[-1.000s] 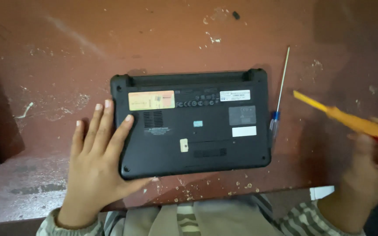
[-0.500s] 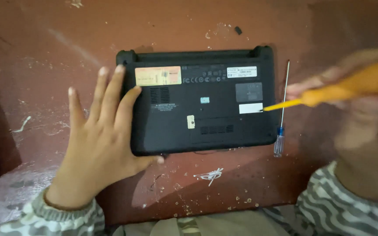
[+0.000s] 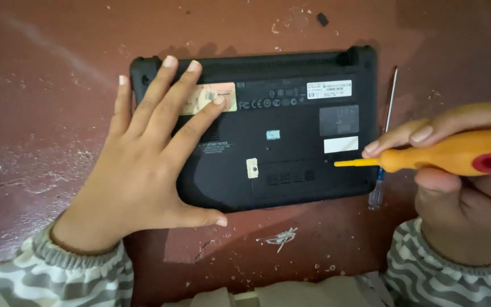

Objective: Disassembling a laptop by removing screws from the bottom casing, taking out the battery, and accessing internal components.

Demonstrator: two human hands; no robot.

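We see a small black laptop (image 3: 279,142) lying upside down on the reddish-brown desk (image 3: 58,68), its hinge side toward the far edge, pale labels across its base. We see an orange-handled screwdriver (image 3: 427,158) held level, tip touching the laptop's right near corner.

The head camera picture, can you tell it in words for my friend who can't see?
A left hand presses flat on an upturned black laptop while the right hand points an orange-handled screwdriver at its underside. A thin second screwdriver lies beside the laptop on a worn reddish table.
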